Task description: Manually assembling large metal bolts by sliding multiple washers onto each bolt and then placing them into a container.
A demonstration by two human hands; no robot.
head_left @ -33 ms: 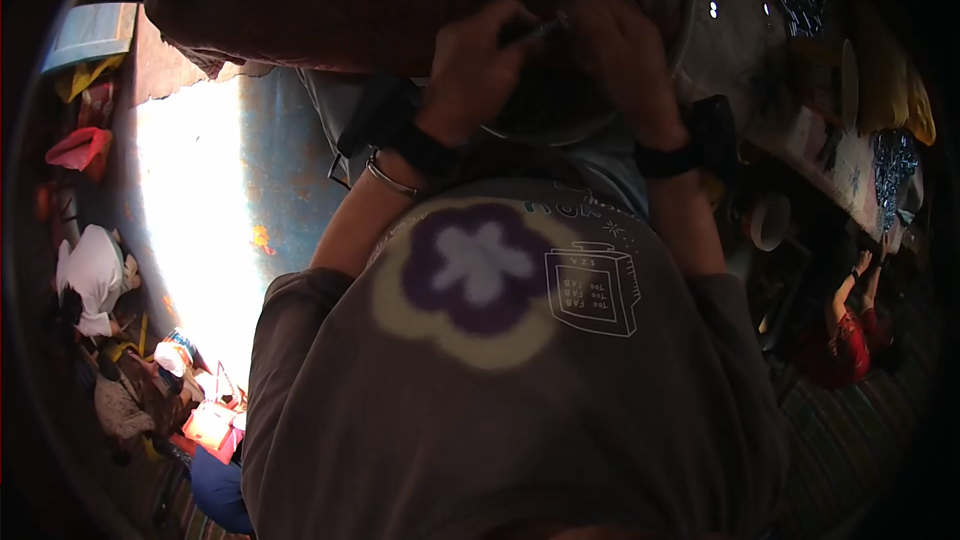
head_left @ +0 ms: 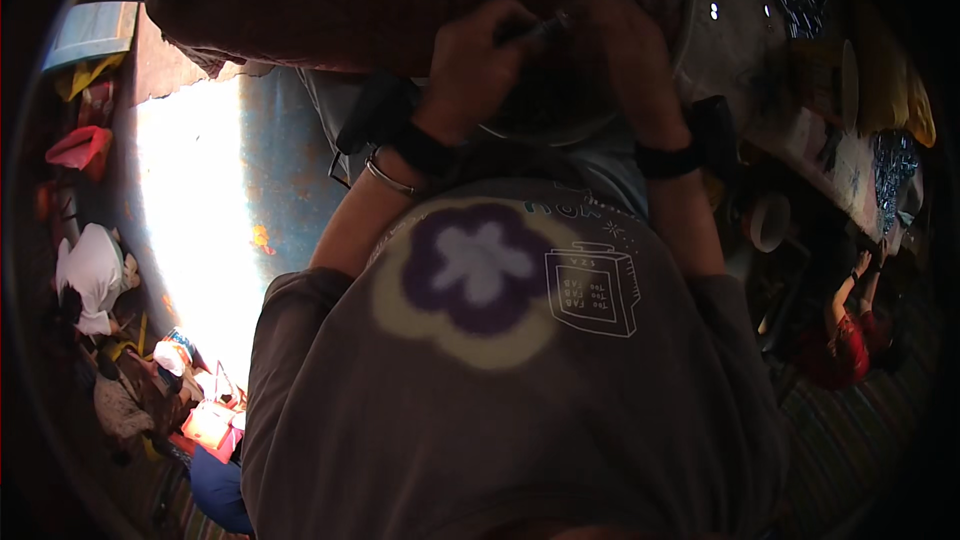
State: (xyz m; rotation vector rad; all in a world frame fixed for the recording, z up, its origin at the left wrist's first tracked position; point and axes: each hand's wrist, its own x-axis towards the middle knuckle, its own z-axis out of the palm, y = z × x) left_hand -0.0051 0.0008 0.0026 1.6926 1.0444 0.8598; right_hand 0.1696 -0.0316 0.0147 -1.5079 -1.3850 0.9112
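At twelve o'clock, the left hand (head_left: 470, 50) closes its grip on a slim dark tool (head_left: 532, 30), whose tip pokes toward two o'clock. Just beside it, the right hand (head_left: 625, 35) presses dark red fabric (head_left: 330, 0); its grip is unclear.

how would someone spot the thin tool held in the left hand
Start at the big dark reddish-brown fabric spread across the top of the head view. Both hands rest on it; the left hand grips a thin dark stick-like tool pointing toward the right hand. It is the only slim, straight thing there, with a faint shine at its tip.
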